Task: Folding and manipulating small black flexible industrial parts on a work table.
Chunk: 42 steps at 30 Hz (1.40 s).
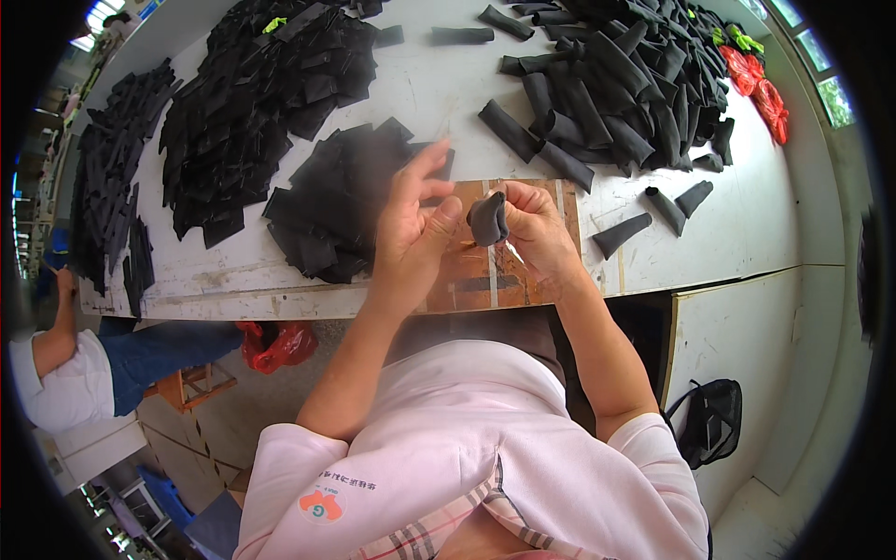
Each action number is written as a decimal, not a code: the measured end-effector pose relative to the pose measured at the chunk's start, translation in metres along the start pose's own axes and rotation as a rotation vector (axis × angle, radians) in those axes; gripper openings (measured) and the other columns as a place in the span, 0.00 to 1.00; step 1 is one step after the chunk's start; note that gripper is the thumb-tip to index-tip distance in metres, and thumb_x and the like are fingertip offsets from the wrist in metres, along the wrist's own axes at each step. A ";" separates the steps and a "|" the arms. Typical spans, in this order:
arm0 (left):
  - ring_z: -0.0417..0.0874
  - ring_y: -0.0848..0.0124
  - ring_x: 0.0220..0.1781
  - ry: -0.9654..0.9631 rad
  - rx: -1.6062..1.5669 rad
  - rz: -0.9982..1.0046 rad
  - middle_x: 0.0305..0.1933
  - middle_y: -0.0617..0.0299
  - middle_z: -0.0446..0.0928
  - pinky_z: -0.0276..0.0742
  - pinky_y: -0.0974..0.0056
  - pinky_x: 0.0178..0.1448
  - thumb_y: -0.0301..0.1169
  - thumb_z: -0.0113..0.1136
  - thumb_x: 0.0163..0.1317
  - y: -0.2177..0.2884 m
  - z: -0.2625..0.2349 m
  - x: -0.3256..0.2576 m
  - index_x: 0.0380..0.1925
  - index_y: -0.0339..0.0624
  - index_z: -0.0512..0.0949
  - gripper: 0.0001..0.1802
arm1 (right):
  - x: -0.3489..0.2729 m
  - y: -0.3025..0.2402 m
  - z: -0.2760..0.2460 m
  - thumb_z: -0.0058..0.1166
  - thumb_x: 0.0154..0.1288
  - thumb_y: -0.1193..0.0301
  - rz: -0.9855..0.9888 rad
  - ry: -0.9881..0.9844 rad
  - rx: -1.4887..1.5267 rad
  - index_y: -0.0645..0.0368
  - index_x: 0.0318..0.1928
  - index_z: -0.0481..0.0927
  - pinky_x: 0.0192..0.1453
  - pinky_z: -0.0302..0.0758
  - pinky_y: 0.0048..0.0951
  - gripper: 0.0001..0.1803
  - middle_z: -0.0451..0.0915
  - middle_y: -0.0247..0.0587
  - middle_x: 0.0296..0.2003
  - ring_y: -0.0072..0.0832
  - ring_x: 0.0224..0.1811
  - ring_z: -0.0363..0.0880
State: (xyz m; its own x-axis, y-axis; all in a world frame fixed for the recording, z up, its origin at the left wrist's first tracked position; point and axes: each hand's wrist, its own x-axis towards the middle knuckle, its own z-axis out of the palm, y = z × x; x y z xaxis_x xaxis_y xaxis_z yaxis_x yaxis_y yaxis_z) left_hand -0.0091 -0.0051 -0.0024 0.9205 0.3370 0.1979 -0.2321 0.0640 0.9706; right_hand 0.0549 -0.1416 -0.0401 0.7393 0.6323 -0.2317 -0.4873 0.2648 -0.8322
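Note:
In my right hand point(537, 229) I grip a short black fabric tube point(487, 220), its end turned up toward me. My left hand point(415, 210) is just left of it, fingers spread, holding nothing. Both hands are above a brown board point(467, 280) with pale tape strips at the table's near edge. Beside my left hand lies a loose pile of flat black fabric pieces point(322, 205). Beyond my right hand is a large heap of rolled black tubes point(607, 89), with several single tubes point(621, 235) lying to its right. Fingers hide part of the held tube.
More flat black pieces point(243, 121) cover the white table point(448, 93) at the left and far left. Red plastic bags point(770, 107) sit at the far right edge. Below hangs a black bag point(711, 420). Another person point(70, 373) works at the left, near a wooden stool point(191, 385).

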 end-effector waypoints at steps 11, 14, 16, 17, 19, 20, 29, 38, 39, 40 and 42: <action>0.70 0.79 0.37 0.095 -0.345 0.173 0.35 0.65 0.73 0.63 0.72 0.50 0.27 0.49 0.61 0.024 0.003 -0.010 0.33 0.35 0.71 0.06 | -0.026 -0.056 0.040 0.54 0.52 0.62 -0.791 0.008 -1.642 0.60 0.26 0.71 0.28 0.69 0.32 0.13 0.73 0.39 0.24 0.36 0.28 0.73; 0.72 0.77 0.40 -0.055 -0.369 -0.024 0.38 0.62 0.73 0.67 0.71 0.49 0.29 0.53 0.58 -0.015 -0.006 -0.020 0.36 0.36 0.71 0.09 | -0.018 -0.027 0.013 0.54 0.52 0.64 -0.657 -0.044 -1.525 0.58 0.24 0.70 0.26 0.68 0.33 0.12 0.72 0.38 0.21 0.37 0.24 0.72; 0.72 0.77 0.41 -0.144 -0.459 -0.125 0.40 0.61 0.73 0.67 0.71 0.50 0.27 0.55 0.57 -0.004 -0.001 -0.009 0.37 0.35 0.71 0.09 | -0.022 -0.018 0.009 0.54 0.52 0.66 -0.650 0.016 -1.410 0.60 0.26 0.71 0.26 0.69 0.34 0.10 0.71 0.40 0.20 0.38 0.23 0.72; 0.72 0.77 0.43 -0.238 -0.550 -0.226 0.41 0.59 0.73 0.67 0.71 0.50 0.24 0.56 0.56 0.002 0.001 -0.005 0.38 0.35 0.71 0.10 | -0.024 -0.018 0.009 0.54 0.52 0.66 -0.649 0.013 -1.405 0.60 0.26 0.71 0.26 0.69 0.34 0.10 0.71 0.40 0.20 0.38 0.23 0.72; 0.75 0.70 0.44 -0.273 -0.497 -0.206 0.39 0.52 0.75 0.73 0.66 0.49 0.29 0.62 0.51 0.010 0.007 0.006 0.39 0.31 0.69 0.18 | -0.021 -0.025 0.011 0.54 0.53 0.70 -0.802 -0.009 -1.132 0.61 0.30 0.74 0.27 0.70 0.33 0.08 0.73 0.41 0.22 0.38 0.25 0.73; 0.76 0.71 0.42 -0.360 -0.456 -0.056 0.38 0.52 0.75 0.73 0.67 0.48 0.28 0.62 0.51 0.024 0.011 0.011 0.39 0.31 0.69 0.18 | -0.028 -0.034 0.018 0.52 0.55 0.72 -0.786 0.009 -0.944 0.61 0.34 0.75 0.28 0.70 0.30 0.07 0.74 0.42 0.24 0.39 0.26 0.73; 0.68 0.84 0.23 -0.273 0.278 0.144 0.19 0.70 0.72 0.66 0.76 0.28 0.22 0.60 0.51 0.031 0.026 0.011 0.25 0.37 0.76 0.03 | -0.022 0.001 -0.002 0.52 0.57 0.70 -0.654 0.007 -0.834 0.62 0.32 0.74 0.28 0.69 0.27 0.07 0.74 0.44 0.22 0.38 0.24 0.73; 0.75 0.79 0.33 -0.147 -0.100 0.019 0.31 0.59 0.78 0.72 0.75 0.38 0.22 0.56 0.54 0.024 0.026 -0.002 0.31 0.34 0.76 0.05 | -0.019 0.002 -0.004 0.50 0.57 0.70 -0.593 -0.016 -0.971 0.61 0.31 0.74 0.28 0.69 0.35 0.06 0.72 0.44 0.21 0.42 0.25 0.73; 0.76 0.77 0.36 -0.206 -0.195 0.015 0.34 0.57 0.77 0.72 0.74 0.41 0.24 0.56 0.55 0.026 0.021 -0.002 0.33 0.33 0.76 0.06 | -0.024 -0.005 0.000 0.50 0.57 0.70 -0.598 -0.016 -0.973 0.61 0.31 0.74 0.28 0.69 0.35 0.06 0.72 0.44 0.21 0.42 0.25 0.73; 0.76 0.76 0.38 -0.258 -0.288 -0.004 0.36 0.54 0.77 0.72 0.72 0.43 0.25 0.56 0.55 0.025 0.017 0.004 0.34 0.33 0.75 0.08 | -0.023 -0.014 0.002 0.50 0.57 0.69 -0.528 -0.032 -1.069 0.61 0.30 0.74 0.27 0.68 0.36 0.07 0.71 0.44 0.20 0.41 0.25 0.72; 0.76 0.73 0.39 -0.247 -0.332 -0.001 0.37 0.53 0.77 0.72 0.70 0.44 0.26 0.56 0.55 0.022 0.013 0.004 0.35 0.34 0.75 0.08 | -0.021 -0.025 0.005 0.50 0.57 0.68 -0.459 -0.051 -1.166 0.61 0.30 0.74 0.26 0.67 0.37 0.08 0.71 0.43 0.20 0.41 0.24 0.71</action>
State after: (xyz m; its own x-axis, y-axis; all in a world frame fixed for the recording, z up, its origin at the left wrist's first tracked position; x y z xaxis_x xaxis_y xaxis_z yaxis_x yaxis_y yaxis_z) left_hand -0.0058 -0.0147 0.0213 0.9591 0.1038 0.2633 -0.2829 0.3775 0.8817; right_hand 0.0490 -0.1580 -0.0116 0.7000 0.6868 0.1954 0.5303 -0.3168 -0.7864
